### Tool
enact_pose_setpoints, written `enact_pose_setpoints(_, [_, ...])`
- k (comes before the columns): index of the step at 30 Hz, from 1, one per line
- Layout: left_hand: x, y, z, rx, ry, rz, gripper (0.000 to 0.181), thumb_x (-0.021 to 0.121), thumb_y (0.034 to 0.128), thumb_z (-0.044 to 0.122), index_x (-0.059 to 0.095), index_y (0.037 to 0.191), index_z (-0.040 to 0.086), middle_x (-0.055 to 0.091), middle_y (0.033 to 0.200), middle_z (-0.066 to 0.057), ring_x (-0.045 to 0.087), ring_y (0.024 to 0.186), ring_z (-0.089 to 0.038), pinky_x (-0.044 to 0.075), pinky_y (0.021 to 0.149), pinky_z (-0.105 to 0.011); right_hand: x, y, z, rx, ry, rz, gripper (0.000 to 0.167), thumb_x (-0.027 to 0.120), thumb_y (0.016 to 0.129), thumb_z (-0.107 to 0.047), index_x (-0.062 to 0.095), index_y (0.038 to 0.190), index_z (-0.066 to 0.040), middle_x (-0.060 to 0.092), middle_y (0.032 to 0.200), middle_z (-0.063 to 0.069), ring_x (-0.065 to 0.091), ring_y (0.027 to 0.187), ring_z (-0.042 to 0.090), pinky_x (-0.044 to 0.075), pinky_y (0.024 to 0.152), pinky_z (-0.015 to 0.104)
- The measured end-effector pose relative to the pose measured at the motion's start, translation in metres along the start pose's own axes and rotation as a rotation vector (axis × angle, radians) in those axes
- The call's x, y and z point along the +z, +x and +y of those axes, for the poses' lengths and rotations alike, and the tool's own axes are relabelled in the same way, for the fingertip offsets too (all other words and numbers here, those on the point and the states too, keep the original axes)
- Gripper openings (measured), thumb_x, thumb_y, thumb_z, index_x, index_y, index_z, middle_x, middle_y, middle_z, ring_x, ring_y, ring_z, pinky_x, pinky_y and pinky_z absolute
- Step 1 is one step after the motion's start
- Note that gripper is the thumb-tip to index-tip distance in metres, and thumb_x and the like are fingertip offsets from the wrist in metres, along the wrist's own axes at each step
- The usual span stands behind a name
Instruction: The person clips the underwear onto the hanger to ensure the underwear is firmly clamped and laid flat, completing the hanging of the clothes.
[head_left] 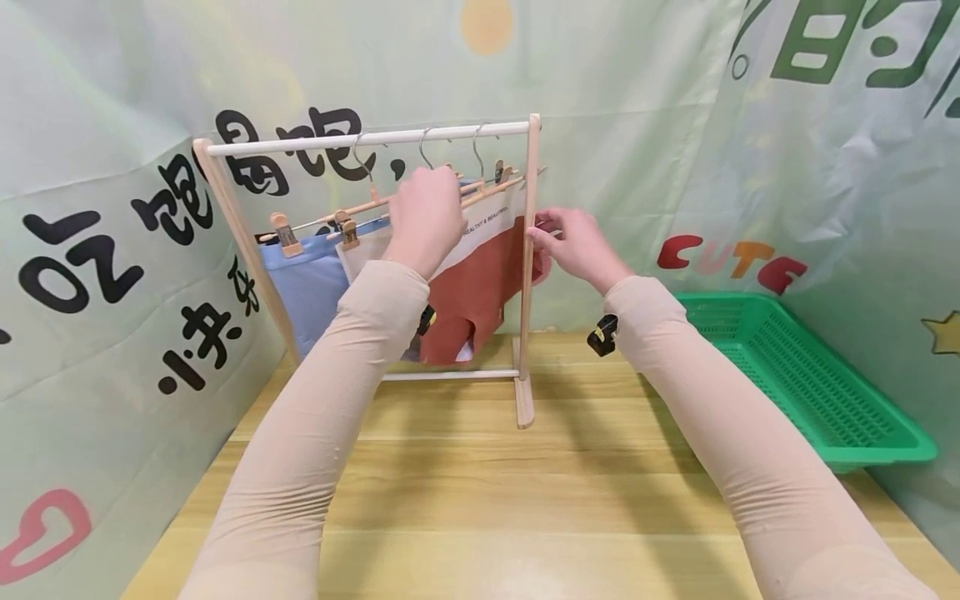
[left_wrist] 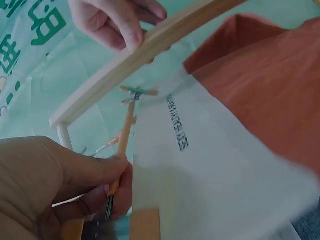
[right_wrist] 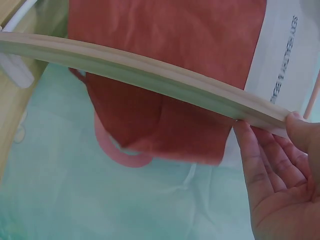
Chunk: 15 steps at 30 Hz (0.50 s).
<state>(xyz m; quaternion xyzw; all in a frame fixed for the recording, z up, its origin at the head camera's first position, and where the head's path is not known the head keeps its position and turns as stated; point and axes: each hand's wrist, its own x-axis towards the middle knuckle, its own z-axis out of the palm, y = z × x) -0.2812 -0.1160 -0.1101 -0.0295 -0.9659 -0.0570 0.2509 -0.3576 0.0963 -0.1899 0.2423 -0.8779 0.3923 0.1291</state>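
A small wooden garment rack with a white top rail [head_left: 285,145] stands on the table. My left hand [head_left: 429,218] pinches the thin bar of a clip hanger [left_wrist: 127,127] between thumb and fingers. From that hanger hang rust-red underpants [head_left: 480,287] with a white, printed waistband. My right hand [head_left: 577,243] grips the rack's right upright [head_left: 528,308] with thumb and fingertips, as the right wrist view also shows. Further left on the rail, a light-blue garment [head_left: 307,292] hangs from another clip hanger; part of it is hidden behind the underpants.
A green plastic basket [head_left: 817,383] sits on the right of the wooden table [head_left: 480,492]. Behind the rack hangs a pale green printed cloth [head_left: 615,100], which also covers the sides. The rack's foot [head_left: 524,404] points toward me.
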Motion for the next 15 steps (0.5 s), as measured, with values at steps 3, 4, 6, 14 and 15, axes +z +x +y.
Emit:
enact_pose_setpoints(3, [0.003,0.002,0.006,0.024,-0.032,-0.016,0.023,0.055,0.1008,0.006,0.058,0.080,0.015,0.051,0.073,-0.001,0.055,0.076,-0.023,0.045,0.060,-0.036,-0.003,0.000,0.001,0.007,0.001,-0.003,0.038,0.060,0.111,-0.020,0.062,0.143,0.001,0.071,0.136,0.022,0.071,0.122,0.037,0.057,0.105,0.048])
enact_pose_setpoints(4, [0.003,0.002,0.007,0.034,-0.042,-0.015,0.027,0.053,0.1005,0.005,0.054,0.076,0.016,0.045,0.070,0.000,0.050,0.074,-0.022,0.040,0.058,-0.035,-0.004,0.000,0.001,0.009,-0.001,-0.002,0.038,0.060,0.111,-0.020,0.062,0.143,0.001,0.071,0.136,0.022,0.072,0.121,0.036,0.058,0.103,0.047])
enact_pose_setpoints(6, [0.004,0.002,0.008,0.048,-0.062,-0.006,0.032,0.052,0.0995,0.002,0.049,0.072,0.017,0.037,0.070,0.001,0.043,0.073,-0.021,0.033,0.056,-0.034,-0.004,0.000,0.001,0.018,0.006,-0.004,0.038,0.060,0.111,-0.019,0.062,0.144,0.000,0.071,0.136,0.022,0.073,0.120,0.036,0.060,0.099,0.044])
enact_pose_setpoints(14, [0.006,-0.028,-0.011,0.199,-0.134,0.181,0.029,0.064,0.1074,0.025,0.073,0.132,0.012,0.073,0.128,-0.009,0.066,0.122,-0.032,0.052,0.104,-0.049,-0.010,-0.020,0.009,-0.017,-0.043,-0.021,0.038,0.062,0.109,-0.020,0.065,0.142,0.000,0.072,0.134,0.024,0.071,0.124,0.040,0.056,0.108,0.052])
enact_pose_setpoints(15, [0.007,-0.037,-0.015,0.232,-0.162,0.228,0.032,0.065,0.1067,0.024,0.071,0.136,0.011,0.071,0.132,-0.011,0.063,0.128,-0.034,0.049,0.109,-0.052,-0.012,-0.026,0.009,-0.019,-0.045,-0.027,0.038,0.063,0.109,-0.020,0.064,0.142,0.000,0.071,0.135,0.023,0.071,0.123,0.041,0.056,0.108,0.053])
